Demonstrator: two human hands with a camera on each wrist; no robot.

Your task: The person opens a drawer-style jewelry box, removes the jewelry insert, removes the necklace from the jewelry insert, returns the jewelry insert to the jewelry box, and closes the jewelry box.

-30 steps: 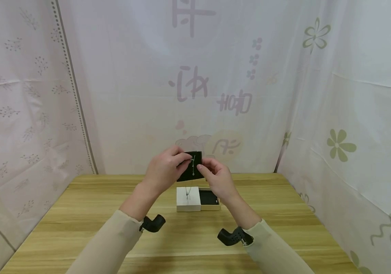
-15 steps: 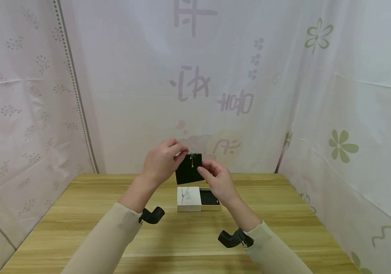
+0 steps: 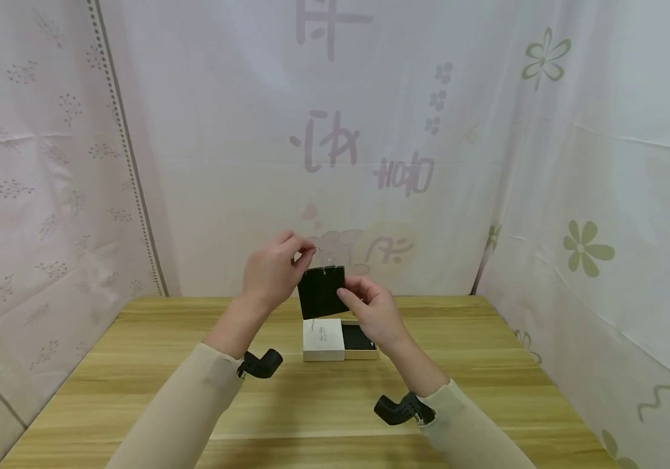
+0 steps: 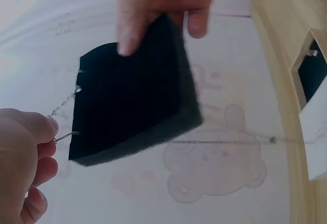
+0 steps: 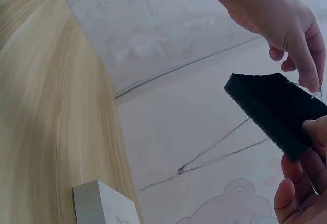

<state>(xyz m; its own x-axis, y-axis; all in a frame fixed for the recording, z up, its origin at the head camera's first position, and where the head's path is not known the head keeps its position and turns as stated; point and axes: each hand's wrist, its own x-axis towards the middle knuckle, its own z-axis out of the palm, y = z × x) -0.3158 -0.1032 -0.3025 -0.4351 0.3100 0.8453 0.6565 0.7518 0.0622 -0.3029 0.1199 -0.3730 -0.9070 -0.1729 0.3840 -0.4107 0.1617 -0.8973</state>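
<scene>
Inspecting remotely, I find the left hand (image 3: 269, 272) pinching a silvery fine-link chain (image 4: 64, 103) just off the square black pad (image 3: 320, 293); the right hand (image 3: 377, 309) pinches the pad's side, aloft near the white, sharp-edged box (image 3: 323, 339) on the wood-grained tabletop (image 3: 194, 397). The wrist views show me a thick, fuzzy pad edge the head view hides.

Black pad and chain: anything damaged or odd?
No damage shows. Only the black pad looks askew, its lower edge sloping in the right hand; the chain dangles below, pinched above by the left hand.
</scene>
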